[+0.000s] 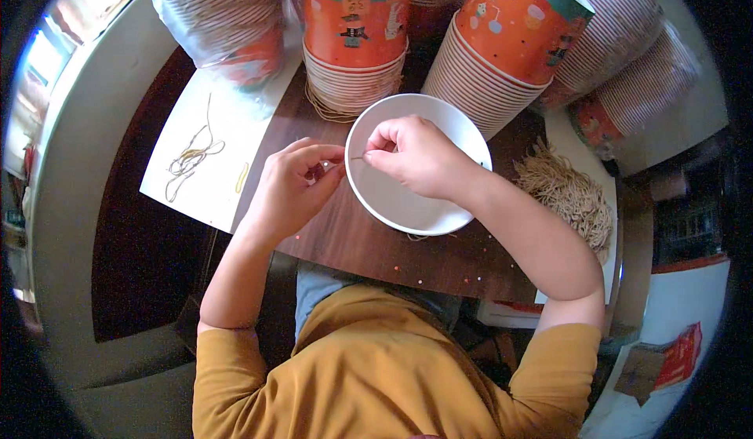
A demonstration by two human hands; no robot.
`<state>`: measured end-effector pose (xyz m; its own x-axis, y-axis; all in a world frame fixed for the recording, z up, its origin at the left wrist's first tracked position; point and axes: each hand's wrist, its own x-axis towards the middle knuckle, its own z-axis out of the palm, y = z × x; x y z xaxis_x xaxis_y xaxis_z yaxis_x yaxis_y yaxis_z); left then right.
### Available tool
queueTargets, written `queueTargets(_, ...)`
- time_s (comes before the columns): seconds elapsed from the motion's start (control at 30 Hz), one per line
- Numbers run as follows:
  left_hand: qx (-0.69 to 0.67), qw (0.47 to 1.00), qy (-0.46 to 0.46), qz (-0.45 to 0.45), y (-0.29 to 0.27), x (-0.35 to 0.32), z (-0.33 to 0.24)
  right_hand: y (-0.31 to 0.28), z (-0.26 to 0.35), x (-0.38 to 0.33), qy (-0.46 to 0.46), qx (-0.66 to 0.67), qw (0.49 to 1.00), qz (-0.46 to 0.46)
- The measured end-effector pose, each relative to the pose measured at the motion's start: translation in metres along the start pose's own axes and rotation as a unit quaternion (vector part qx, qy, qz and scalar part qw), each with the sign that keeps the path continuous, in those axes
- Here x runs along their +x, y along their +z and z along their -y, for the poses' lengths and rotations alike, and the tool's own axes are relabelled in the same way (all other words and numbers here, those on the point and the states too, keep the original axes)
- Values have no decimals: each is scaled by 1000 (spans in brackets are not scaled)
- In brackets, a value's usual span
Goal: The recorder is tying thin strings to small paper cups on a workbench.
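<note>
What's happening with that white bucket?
A person is working on the white bucket with both hands. The right hand is inside its mouth, seeming to pinch a thin string end. The left hand is at the rim, outside. Orange-and-green bucket stacks stand behind, and a string pile lies to the right.

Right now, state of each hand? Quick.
Left hand: fingers curled beside the white bucket; whether it holds anything can't be told.
Right hand: closed, pinching a thin cord.

Brown wood-grained table [439, 262], bright window [49, 58] at upper left, pale grey surface [74, 156] beside it
</note>
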<state>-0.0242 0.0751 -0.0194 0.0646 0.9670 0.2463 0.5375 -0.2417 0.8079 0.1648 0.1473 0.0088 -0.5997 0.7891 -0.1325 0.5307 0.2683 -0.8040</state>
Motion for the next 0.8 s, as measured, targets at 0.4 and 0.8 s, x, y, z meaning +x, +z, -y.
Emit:
queueTargets(0.4, 25, 998, 51, -21, 4, -2, -4, 3, 13, 1, -8, -18, 1000, 22)
queueTargets(0.8, -196, 978, 50, 53, -8, -32, -23, 0, 32, -85, -94, -302, 947, -63)
